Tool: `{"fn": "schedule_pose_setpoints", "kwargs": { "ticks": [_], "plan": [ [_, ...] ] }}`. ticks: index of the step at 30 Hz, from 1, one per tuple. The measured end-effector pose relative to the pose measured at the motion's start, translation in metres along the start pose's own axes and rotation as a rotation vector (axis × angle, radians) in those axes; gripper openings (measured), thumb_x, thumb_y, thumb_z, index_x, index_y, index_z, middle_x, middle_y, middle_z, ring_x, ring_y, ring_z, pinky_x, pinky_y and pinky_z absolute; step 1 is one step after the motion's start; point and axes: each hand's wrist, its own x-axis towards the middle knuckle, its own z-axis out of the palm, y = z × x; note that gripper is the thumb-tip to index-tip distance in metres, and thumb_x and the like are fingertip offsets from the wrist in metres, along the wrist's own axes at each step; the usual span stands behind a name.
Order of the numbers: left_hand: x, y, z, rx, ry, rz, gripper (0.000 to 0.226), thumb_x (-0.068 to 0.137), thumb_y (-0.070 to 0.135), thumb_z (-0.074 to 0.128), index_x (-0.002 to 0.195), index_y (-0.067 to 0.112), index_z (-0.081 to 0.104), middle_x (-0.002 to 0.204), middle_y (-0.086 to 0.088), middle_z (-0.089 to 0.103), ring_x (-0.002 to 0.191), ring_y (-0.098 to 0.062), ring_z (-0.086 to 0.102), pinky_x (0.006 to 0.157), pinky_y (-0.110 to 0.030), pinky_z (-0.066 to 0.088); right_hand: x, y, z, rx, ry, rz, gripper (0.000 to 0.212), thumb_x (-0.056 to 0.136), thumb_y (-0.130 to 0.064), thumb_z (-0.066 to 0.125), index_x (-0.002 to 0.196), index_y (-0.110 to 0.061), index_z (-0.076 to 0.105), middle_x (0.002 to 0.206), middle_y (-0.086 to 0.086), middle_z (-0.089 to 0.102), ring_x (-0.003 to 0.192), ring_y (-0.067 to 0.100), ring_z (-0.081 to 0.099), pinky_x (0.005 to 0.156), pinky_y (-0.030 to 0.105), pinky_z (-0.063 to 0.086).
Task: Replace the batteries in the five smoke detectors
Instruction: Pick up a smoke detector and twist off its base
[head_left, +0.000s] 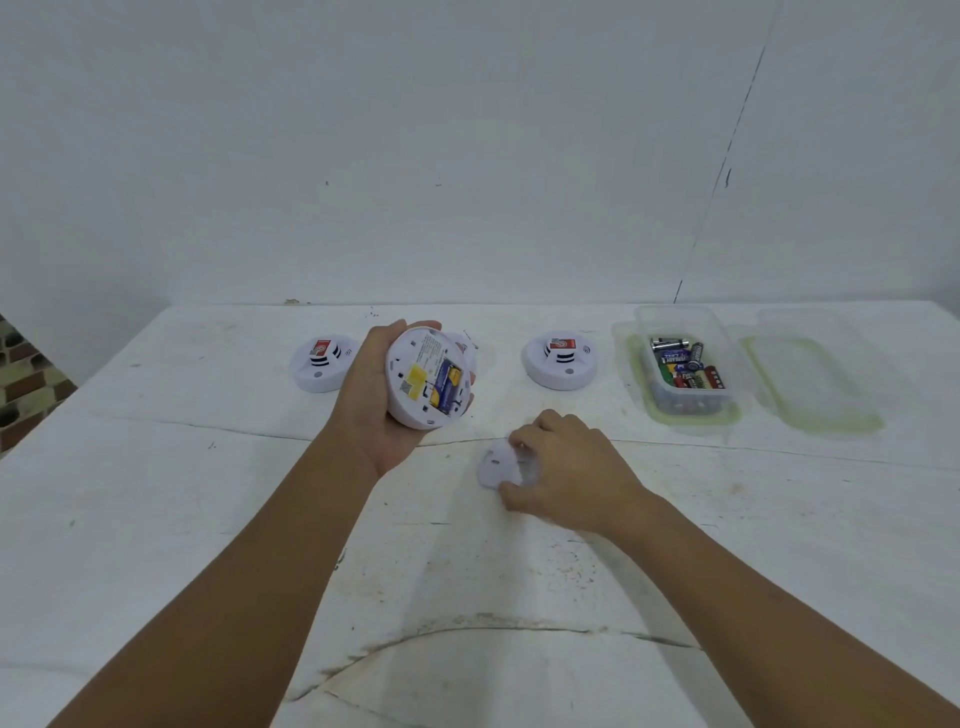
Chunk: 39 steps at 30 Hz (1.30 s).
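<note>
Your left hand (382, 410) grips one smoke detector (428, 376) lifted off the surface (208, 519) and turned so its back faces you, with the battery bay uncovered and a battery (445, 384) seated in it beside a yellow label. Whether that battery is the old one or a fresh one, you cannot tell from here. Your right hand (563, 467) is down on the surface with its fingers curled round the edge of a white cover plate (498, 465), pinching it; it looks to be the back cover of the detector you hold. Two more detectors, one to the left (322, 364) and one to the right (561, 361), sit face up on the surface near the far wall, and a further one seems to lie just behind the held unit, mostly hidden. A fifth is not in view. The open battery box (685, 364) stands to the right with its lid (810, 384) beside it. By my reading you are in the middle of one unit, and at least the two face-up ones show no sign of which have been done.
</note>
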Motion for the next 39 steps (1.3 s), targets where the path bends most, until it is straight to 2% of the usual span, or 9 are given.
{"fn": "schedule_pose_setpoints", "kwargs": {
  "ticks": [3, 8, 10, 13, 20, 24, 32, 36, 39],
  "plan": [
    [0.0, -0.006, 0.003, -0.017, -0.016, -0.007, 0.035, 0.101, 0.043, 0.051, 0.094, 0.021, 0.077, 0.114, -0.011, 0.075, 0.102, -0.037, 0.066, 0.098, -0.048, 0.051, 0.004, -0.002, -0.005, 0.164, 0.097, 0.002, 0.054, 0.092, -0.058, 0.061, 0.138, -0.029, 0.058, 0.122, -0.008, 0.058, 0.11, 0.015, 0.056, 0.092, 0.037, 0.048],
    [0.001, -0.016, 0.003, -0.063, -0.064, -0.033, 0.033, 0.1, 0.042, 0.051, 0.103, 0.02, 0.076, 0.129, -0.013, 0.07, 0.109, -0.036, 0.062, 0.102, -0.049, 0.049, 0.012, -0.021, -0.02, 0.612, 0.368, 0.037, 0.022, 0.097, -0.038, 0.066, 0.117, -0.029, 0.064, 0.097, -0.013, 0.067, 0.08, 0.002, 0.063, 0.07, 0.02, 0.05],
    [0.001, -0.021, 0.004, -0.08, -0.078, -0.039, 0.032, 0.099, 0.041, 0.052, 0.107, 0.02, 0.074, 0.135, -0.015, 0.067, 0.111, -0.034, 0.06, 0.103, -0.049, 0.048, 0.015, -0.032, -0.024, 0.753, 0.386, 0.052, 0.014, 0.098, -0.034, 0.067, 0.111, -0.028, 0.065, 0.091, -0.012, 0.068, 0.074, 0.002, 0.064, 0.064, 0.016, 0.049],
    [-0.002, -0.024, 0.008, -0.1, -0.112, -0.048, 0.031, 0.087, 0.039, 0.061, 0.11, 0.02, 0.07, 0.122, -0.015, 0.062, 0.099, -0.029, 0.058, 0.091, -0.044, 0.051, 0.019, -0.041, -0.02, 0.857, 0.355, 0.071, 0.008, 0.099, -0.029, 0.068, 0.107, -0.026, 0.066, 0.091, -0.01, 0.069, 0.066, 0.002, 0.063, 0.058, 0.016, 0.047],
    [-0.003, -0.03, 0.009, -0.124, -0.125, -0.043, 0.029, 0.097, 0.037, 0.05, 0.116, 0.02, 0.065, 0.119, -0.011, 0.062, 0.089, -0.026, 0.065, 0.077, -0.036, 0.055, 0.021, -0.043, -0.01, 0.878, 0.394, 0.104, 0.008, 0.098, -0.025, 0.068, 0.106, -0.025, 0.068, 0.093, -0.008, 0.069, 0.063, 0.003, 0.059, 0.057, 0.014, 0.041],
    [-0.004, -0.033, 0.01, -0.131, -0.128, -0.025, 0.028, 0.098, 0.037, 0.05, 0.109, 0.02, 0.07, 0.118, -0.011, 0.065, 0.091, -0.026, 0.066, 0.08, -0.037, 0.054, 0.023, -0.043, -0.011, 0.859, 0.356, 0.095, 0.008, 0.098, -0.023, 0.067, 0.106, -0.024, 0.066, 0.091, -0.006, 0.067, 0.067, 0.008, 0.062, 0.061, 0.023, 0.043],
    [0.001, -0.043, 0.008, -0.161, -0.136, -0.069, 0.034, 0.094, 0.04, 0.056, 0.12, 0.021, 0.064, 0.122, -0.009, 0.059, 0.1, -0.025, 0.058, 0.074, -0.035, 0.055, 0.02, -0.043, -0.012, 0.794, 0.31, 0.037, 0.012, 0.093, -0.016, 0.064, 0.103, -0.019, 0.058, 0.09, 0.005, 0.06, 0.074, 0.02, 0.057, 0.07, 0.044, 0.052],
    [0.001, -0.044, 0.009, -0.124, -0.127, -0.078, 0.026, 0.093, 0.04, 0.057, 0.105, 0.021, 0.069, 0.109, -0.009, 0.061, 0.087, -0.022, 0.06, 0.072, -0.034, 0.051, 0.015, -0.045, -0.014, 0.819, 0.329, 0.009, 0.015, 0.095, -0.016, 0.064, 0.103, -0.018, 0.052, 0.092, -0.001, 0.059, 0.069, 0.01, 0.054, 0.066, 0.036, 0.05],
    [0.002, -0.044, 0.009, -0.139, -0.125, -0.079, 0.028, 0.091, 0.04, 0.058, 0.109, 0.02, 0.068, 0.106, -0.009, 0.061, 0.088, -0.023, 0.057, 0.077, -0.036, 0.048, 0.016, -0.045, -0.015, 0.79, 0.353, -0.006, 0.014, 0.098, -0.021, 0.064, 0.104, -0.021, 0.051, 0.096, -0.008, 0.061, 0.066, 0.005, 0.056, 0.064, 0.024, 0.047]
  ]
}}
